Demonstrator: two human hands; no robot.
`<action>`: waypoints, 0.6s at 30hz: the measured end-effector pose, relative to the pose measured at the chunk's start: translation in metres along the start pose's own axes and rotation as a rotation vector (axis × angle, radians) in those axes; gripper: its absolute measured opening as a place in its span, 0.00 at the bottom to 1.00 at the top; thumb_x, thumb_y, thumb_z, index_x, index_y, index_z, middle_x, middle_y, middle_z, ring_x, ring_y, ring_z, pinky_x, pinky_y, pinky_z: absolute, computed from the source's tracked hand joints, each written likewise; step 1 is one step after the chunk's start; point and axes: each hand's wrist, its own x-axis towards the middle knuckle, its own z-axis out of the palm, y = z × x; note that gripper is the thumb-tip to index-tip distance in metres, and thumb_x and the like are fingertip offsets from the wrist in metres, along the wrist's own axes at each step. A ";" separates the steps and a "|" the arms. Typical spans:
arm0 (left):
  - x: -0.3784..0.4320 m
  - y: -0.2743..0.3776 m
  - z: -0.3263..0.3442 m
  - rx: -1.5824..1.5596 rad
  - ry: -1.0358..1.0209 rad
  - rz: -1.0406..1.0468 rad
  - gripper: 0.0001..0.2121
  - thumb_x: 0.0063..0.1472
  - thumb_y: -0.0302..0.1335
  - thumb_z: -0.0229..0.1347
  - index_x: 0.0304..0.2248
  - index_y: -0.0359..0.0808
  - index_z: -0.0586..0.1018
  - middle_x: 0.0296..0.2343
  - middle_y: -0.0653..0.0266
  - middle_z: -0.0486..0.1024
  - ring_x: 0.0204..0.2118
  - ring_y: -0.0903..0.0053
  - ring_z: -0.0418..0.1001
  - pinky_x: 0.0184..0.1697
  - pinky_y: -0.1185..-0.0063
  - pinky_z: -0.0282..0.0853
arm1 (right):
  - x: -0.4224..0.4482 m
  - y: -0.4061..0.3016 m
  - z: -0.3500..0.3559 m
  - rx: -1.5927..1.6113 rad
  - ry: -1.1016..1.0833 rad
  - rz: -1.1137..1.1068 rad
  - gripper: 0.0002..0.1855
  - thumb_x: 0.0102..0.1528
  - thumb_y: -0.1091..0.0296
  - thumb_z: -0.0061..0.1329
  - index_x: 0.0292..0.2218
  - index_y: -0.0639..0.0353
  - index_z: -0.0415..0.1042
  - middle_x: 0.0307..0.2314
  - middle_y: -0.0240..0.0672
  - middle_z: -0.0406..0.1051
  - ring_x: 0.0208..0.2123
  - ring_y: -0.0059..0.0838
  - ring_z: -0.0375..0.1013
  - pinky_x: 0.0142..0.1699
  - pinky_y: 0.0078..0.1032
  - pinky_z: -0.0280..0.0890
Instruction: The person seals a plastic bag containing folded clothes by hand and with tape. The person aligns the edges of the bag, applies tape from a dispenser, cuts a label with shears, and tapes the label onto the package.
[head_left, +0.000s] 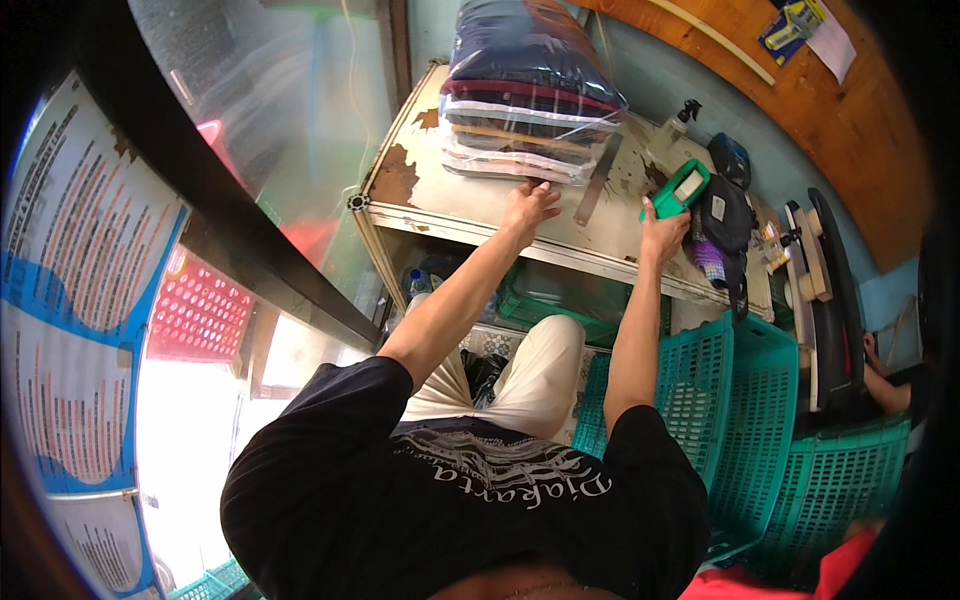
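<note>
A stack of folded clothes in a clear plastic bag (525, 120) lies on a worn cream shelf top (465, 202). My left hand (531, 206) is at the bag's lower front edge, fingers apart; whether the fingertips touch the plastic is hard to tell. Out to the right, my right hand (664, 231) grips a green plastic tape dispenser (679, 189) with a pale block or roll inside. Between the hands, a flat metal ruler-like strip (598, 180) lies beside the bag.
Behind the dispenser stand a spray bottle (671, 135) and a black pouch (726, 214). Green plastic crates (757, 420) fill my right side. Past them shows another person's arm (885, 386). At left, a dark frame post (225, 202) runs beside printed boards (75, 300).
</note>
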 end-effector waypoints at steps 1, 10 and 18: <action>-0.002 -0.002 0.001 0.029 -0.033 -0.010 0.23 0.68 0.29 0.50 0.54 0.19 0.62 0.45 0.49 0.73 0.50 0.63 0.74 0.48 0.70 0.75 | 0.002 0.001 -0.001 -0.012 0.002 -0.009 0.52 0.45 0.39 0.63 0.58 0.66 0.55 0.50 0.52 0.64 0.48 0.52 0.70 0.48 0.47 0.69; -0.023 -0.009 -0.006 0.427 -0.211 0.275 0.13 0.70 0.26 0.46 0.48 0.24 0.71 0.36 0.54 0.79 0.33 0.77 0.78 0.38 0.80 0.76 | -0.029 0.004 -0.039 0.076 -0.055 -0.084 0.39 0.47 0.53 0.63 0.49 0.70 0.59 0.40 0.53 0.69 0.42 0.54 0.73 0.44 0.46 0.69; -0.028 -0.021 0.028 0.591 -0.292 0.423 0.13 0.66 0.29 0.55 0.42 0.26 0.75 0.32 0.55 0.81 0.33 0.76 0.79 0.33 0.80 0.76 | -0.005 0.022 -0.066 0.287 -0.179 -0.174 0.30 0.59 0.40 0.48 0.39 0.65 0.75 0.33 0.47 0.74 0.36 0.46 0.74 0.41 0.40 0.67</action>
